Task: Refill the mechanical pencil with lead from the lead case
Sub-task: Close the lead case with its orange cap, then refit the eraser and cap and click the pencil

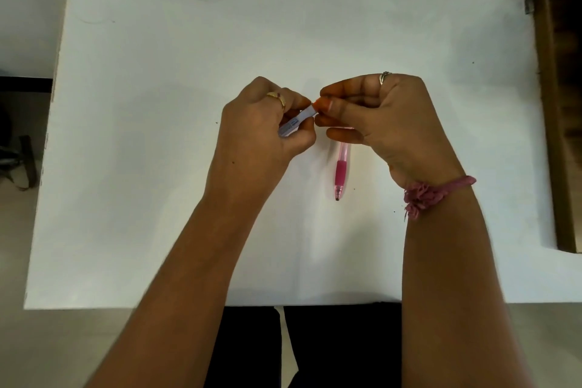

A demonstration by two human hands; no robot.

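Colours on the white table

The table (157, 135) is plain white. The mechanical pencil (339, 172) is pink, with a darker pink grip. The lead case (297, 121) is white with an orange cap. The wrist thread (431, 192) is pink

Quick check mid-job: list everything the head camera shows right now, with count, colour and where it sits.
mechanical pencil: one, pink with a darker pink grip, lying on the table below the right hand, tip toward the person
lead case: one, white with an orange end, held in the left hand, orange end at the right fingertips
table: one, white, fills most of the view
wooden frame: one, brown, at the table's right edge
rings: two, gold on a left finger, silver on a right finger
thread bracelet: one, pink, on the right wrist
left hand: one, wrapped around the case
right hand: one, fingertips pinching the case's orange end
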